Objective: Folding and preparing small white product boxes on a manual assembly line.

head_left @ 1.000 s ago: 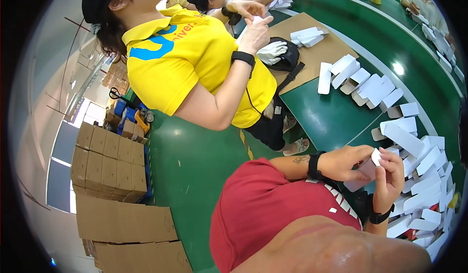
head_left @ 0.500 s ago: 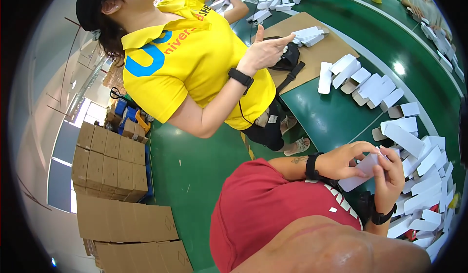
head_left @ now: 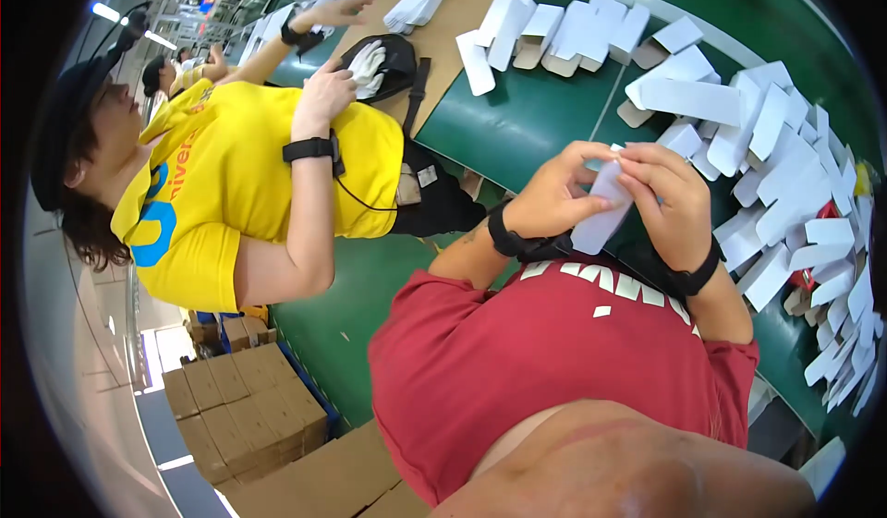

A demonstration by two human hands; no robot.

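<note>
Both my hands hold one small white flat carton (head_left: 601, 208) in front of my red shirt. My left hand (head_left: 552, 195) grips its left side with the fingers curled around it. The fingers of my right hand (head_left: 674, 199) pinch its upper right end. A dark band sits on each of my wrists. The carton is tilted, its lower end pointing toward my chest.
A green table (head_left: 531, 116) carries a heap of white cartons (head_left: 785, 162) at right and a row of folded ones (head_left: 554, 28) on brown cardboard (head_left: 462, 5). A person in a yellow shirt (head_left: 249, 185) sits at left, by a black pouch (head_left: 393, 65). Brown boxes (head_left: 245, 412) stack lower left.
The view has swung and now sits closer on my hands. My hands have turned the white carton between them. The person in yellow has lifted an arm toward the black pouch.
</note>
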